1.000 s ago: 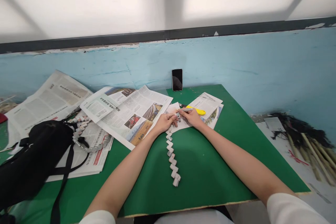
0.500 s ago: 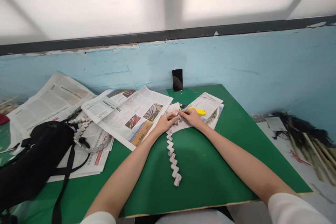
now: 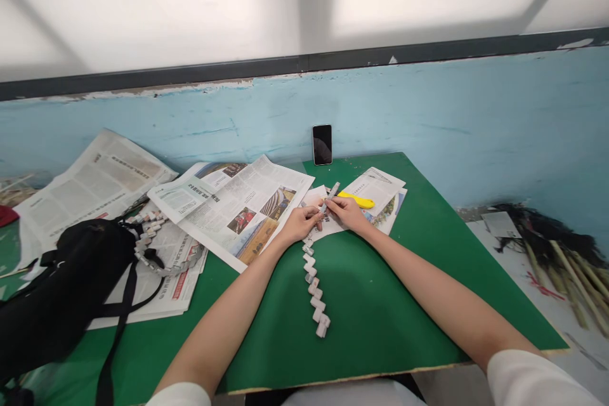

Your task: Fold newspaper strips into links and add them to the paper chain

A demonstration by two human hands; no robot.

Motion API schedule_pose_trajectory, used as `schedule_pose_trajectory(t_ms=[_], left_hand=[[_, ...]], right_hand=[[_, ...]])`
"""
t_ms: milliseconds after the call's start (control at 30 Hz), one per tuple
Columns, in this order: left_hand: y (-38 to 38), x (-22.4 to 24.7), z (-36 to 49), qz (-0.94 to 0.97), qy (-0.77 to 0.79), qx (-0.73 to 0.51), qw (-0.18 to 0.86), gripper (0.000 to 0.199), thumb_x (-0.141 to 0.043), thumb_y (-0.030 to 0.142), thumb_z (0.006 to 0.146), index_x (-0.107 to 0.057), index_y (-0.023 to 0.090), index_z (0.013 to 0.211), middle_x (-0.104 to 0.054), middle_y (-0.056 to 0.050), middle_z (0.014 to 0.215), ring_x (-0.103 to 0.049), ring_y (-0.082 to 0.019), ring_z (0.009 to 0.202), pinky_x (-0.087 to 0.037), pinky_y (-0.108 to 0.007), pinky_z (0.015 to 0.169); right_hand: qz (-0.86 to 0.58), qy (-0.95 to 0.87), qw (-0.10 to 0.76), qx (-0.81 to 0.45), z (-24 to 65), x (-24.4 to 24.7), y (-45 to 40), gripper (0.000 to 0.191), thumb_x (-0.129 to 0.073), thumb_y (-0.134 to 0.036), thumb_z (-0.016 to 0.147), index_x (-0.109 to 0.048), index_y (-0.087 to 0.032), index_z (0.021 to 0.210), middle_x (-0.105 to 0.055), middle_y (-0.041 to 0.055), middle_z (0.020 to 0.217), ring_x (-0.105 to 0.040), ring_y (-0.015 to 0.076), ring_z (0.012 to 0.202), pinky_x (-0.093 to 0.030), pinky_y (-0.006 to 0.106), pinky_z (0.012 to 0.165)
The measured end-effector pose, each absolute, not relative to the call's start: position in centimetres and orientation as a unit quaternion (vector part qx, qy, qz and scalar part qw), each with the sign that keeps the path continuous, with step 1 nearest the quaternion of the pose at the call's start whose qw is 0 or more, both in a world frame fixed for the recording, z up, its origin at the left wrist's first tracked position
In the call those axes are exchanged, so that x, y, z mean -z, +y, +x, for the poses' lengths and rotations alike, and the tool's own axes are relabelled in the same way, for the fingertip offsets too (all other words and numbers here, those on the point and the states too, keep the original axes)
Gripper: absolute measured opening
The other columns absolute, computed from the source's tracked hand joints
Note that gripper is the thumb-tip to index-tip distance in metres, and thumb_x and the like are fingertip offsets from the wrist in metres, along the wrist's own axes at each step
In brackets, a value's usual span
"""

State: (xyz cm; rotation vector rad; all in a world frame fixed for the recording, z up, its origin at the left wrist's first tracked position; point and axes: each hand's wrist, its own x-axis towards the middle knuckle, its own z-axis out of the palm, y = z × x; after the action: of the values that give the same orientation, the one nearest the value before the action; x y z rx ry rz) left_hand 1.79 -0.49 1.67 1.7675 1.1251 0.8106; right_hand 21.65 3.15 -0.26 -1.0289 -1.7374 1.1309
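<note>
Our left hand (image 3: 303, 223) and right hand (image 3: 348, 213) pinch a narrow folded newspaper strip (image 3: 332, 195), apparently being added to our partly built zigzag paper chain (image 3: 314, 287), trailing toward the near edge.

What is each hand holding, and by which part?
The right hand pinches a paper strip near its lower end; the left hand is at the chain's upper end, its exact hold unclear.
</note>
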Motion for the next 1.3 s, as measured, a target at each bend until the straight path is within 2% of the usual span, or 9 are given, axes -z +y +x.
schedule_pose_trajectory(t_ms=[133,267,400,467,633,767,933,1300], left_hand=[[-0.46,-1.54,1.73,0.716,0.450,-0.317,0.429,0.046,-0.051,0.051,0.096,-0.070,0.016,0.072,-0.072,-0.003,0.071,-0.053,-0.011,0.056,-0.042,-0.023,0.057],[-0.43,-1.39,1.73,0.715,0.453,-0.314,0.430,0.045,-0.049,0.049,0.098,-0.071,0.016,0.077,-0.072,-0.004,0.072,-0.054,-0.012,0.057,-0.043,-0.023,0.057],[-0.52,-1.48,1.82,0.728,0.455,-0.317,0.403,0.045,-0.049,0.046,0.098,-0.071,0.017,0.072,-0.073,-0.004,0.076,-0.055,-0.012,0.061,-0.045,-0.024,0.063],[-0.57,-1.52,1.91,0.734,0.454,-0.318,0.392,0.045,-0.049,0.045,0.099,-0.070,0.017,0.071,-0.073,-0.004,0.077,-0.056,-0.012,0.062,-0.045,-0.024,0.066],[-0.73,-1.41,2.18,0.744,0.459,-0.325,0.361,0.040,-0.051,0.043,0.098,-0.069,0.017,0.074,-0.071,-0.002,0.072,-0.057,-0.013,0.063,-0.044,-0.024,0.068],[-0.79,-1.25,2.23,0.748,0.456,-0.342,0.340,0.034,-0.052,0.041,0.098,-0.071,0.017,0.082,-0.069,-0.001,0.069,-0.057,-0.013,0.063,-0.044,-0.024,0.066],[-0.79,-1.21,2.23,0.749,0.468,-0.340,0.322,0.032,-0.052,0.040,0.097,-0.072,0.017,0.086,-0.069,-0.002,0.071,-0.059,-0.014,0.065,-0.044,-0.025,0.066],[-0.77,-0.88,2.31,0.767,0.453,-0.338,0.305,0.028,-0.055,0.037,0.096,-0.071,0.018,0.085,-0.070,-0.003,0.075,-0.061,-0.015,0.071,-0.044,-0.025,0.069]], right_hand=[[-0.407,-0.682,0.414,-0.444,21.65,0.16,3.12,0.052,-0.055,-0.063,0.092,-0.066,-0.019,0.068,-0.050,-0.0017,0.054,-0.042,0.0132,0.051,-0.034,0.026,0.051],[-0.403,-0.688,0.413,-0.441,21.80,-0.09,3.09,0.049,-0.055,-0.060,0.094,-0.076,-0.016,0.086,-0.052,-0.0020,0.057,-0.043,0.0127,0.053,-0.035,0.025,0.053],[-0.392,-0.688,0.399,-0.462,21.85,-0.03,3.20,0.048,-0.055,-0.058,0.094,-0.078,-0.015,0.096,-0.052,-0.0023,0.057,-0.044,0.0122,0.053,-0.035,0.024,0.052],[-0.396,-0.676,0.407,-0.470,21.76,0.12,3.32,0.049,-0.056,-0.059,0.093,-0.077,-0.015,0.093,-0.052,-0.0021,0.057,-0.043,0.0121,0.052,-0.034,0.025,0.051],[-0.451,-0.614,0.489,-0.426,21.51,0.16,3.66,0.053,-0.062,-0.065,0.087,-0.070,-0.015,0.070,-0.049,-0.0015,0.055,-0.042,0.0126,0.053,-0.034,0.026,0.052],[-0.462,-0.576,0.510,-0.442,21.50,-0.18,3.74,0.054,-0.063,-0.068,0.084,-0.070,-0.015,0.073,-0.046,-0.0028,0.052,-0.039,0.0124,0.051,-0.032,0.027,0.050],[-0.452,-0.565,0.505,-0.471,21.54,-0.36,3.61,0.053,-0.061,-0.067,0.086,-0.072,-0.016,0.077,-0.051,-0.0010,0.057,-0.042,0.0123,0.050,-0.033,0.027,0.049],[-0.441,-0.552,0.511,-0.489,21.57,-0.37,3.59,0.055,-0.059,-0.066,0.088,-0.075,-0.014,0.080,-0.049,-0.0020,0.051,-0.044,0.0125,0.049,-0.037,0.027,0.052]])
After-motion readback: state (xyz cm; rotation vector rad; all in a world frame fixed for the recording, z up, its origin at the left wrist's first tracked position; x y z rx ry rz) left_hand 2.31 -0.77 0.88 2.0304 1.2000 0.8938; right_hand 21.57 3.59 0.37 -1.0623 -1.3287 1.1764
